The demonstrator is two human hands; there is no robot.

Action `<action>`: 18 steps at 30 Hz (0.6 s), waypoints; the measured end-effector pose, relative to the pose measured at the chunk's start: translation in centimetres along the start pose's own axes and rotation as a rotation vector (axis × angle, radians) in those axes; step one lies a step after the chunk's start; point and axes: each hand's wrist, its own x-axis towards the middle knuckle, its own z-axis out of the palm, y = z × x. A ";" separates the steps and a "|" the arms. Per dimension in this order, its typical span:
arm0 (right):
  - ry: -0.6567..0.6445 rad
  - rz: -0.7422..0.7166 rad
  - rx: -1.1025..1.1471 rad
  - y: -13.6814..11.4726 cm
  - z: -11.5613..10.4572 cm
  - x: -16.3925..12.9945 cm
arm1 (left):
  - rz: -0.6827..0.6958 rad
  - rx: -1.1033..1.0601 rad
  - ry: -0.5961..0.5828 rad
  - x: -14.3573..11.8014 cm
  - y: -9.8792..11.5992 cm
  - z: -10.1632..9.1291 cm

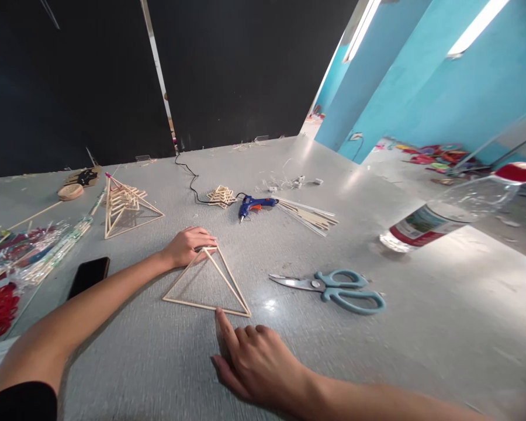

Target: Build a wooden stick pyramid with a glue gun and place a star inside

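On the grey desk [421, 327] a pair of teal-handled scissors [333, 288] lies just right of a flat triangle of thin wooden sticks [207, 283]. Behind it rests a blue hot-glue gun [255, 205] with a black cord, next to a bundle of loose wooden sticks [309, 215] and a small woven stick star [221, 196]. A taller stick pyramid frame [125, 204] stands to the left, with a black phone [89, 276] and packets of coloured material [30, 251] nearer the edge. A clear plastic bottle with a red cap [456, 210] stands at the right. Nothing lies between the hands and the triangle.

The left hand [188, 245] reaches across from the left, palm down, its grip closed over the triangle's top corner. The right hand [254, 359] lies low on the desk, fingers loosely curled, grasping nothing, with the index finger stretched out and its tip touching the triangle's bottom edge near the right corner.
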 end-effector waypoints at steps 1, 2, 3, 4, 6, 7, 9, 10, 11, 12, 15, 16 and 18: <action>-0.008 -0.001 0.003 0.0 0.0 0.0 | 0.002 0.003 0.006 0.1 0.1 0.0; -0.014 -0.003 0.006 0.0 0.0 0.0 | 0.003 0.006 0.011 0.1 0.2 -0.1; -0.015 -0.003 0.007 0.0 0.0 0.0 | 0.005 0.009 0.015 0.2 0.2 -0.1; -0.014 -0.003 0.009 0.0 -0.1 0.1 | 0.006 0.013 0.018 0.2 0.3 -0.1; -0.010 -0.005 0.012 0.0 -0.1 0.1 | 0.009 0.020 0.021 0.2 0.3 -0.1; -0.010 -0.006 0.015 0.0 -0.1 0.1 | 0.009 0.024 0.022 0.2 0.3 -0.1; -0.013 -0.006 0.022 0.0 -0.1 0.1 | 0.010 0.030 0.025 0.1 0.2 0.0; -0.016 -0.006 0.024 0.0 -0.1 0.1 | 0.010 0.032 0.026 0.1 0.2 0.0; -0.018 -0.005 0.025 0.0 -0.1 0.1 | 0.010 0.034 0.027 0.0 0.1 0.1; -0.019 -0.005 0.025 0.1 -0.1 0.1 | 0.010 0.035 0.027 0.0 0.1 0.1; -0.008 -0.010 0.021 0.1 -0.3 0.2 | 0.009 0.040 0.031 -0.1 0.0 0.1; -0.003 -0.011 0.018 0.2 -0.3 0.3 | 0.009 0.042 0.034 -0.1 -0.1 0.1; 0.003 -0.012 0.012 0.2 -0.4 0.3 | 0.005 0.051 0.044 -0.2 -0.1 0.2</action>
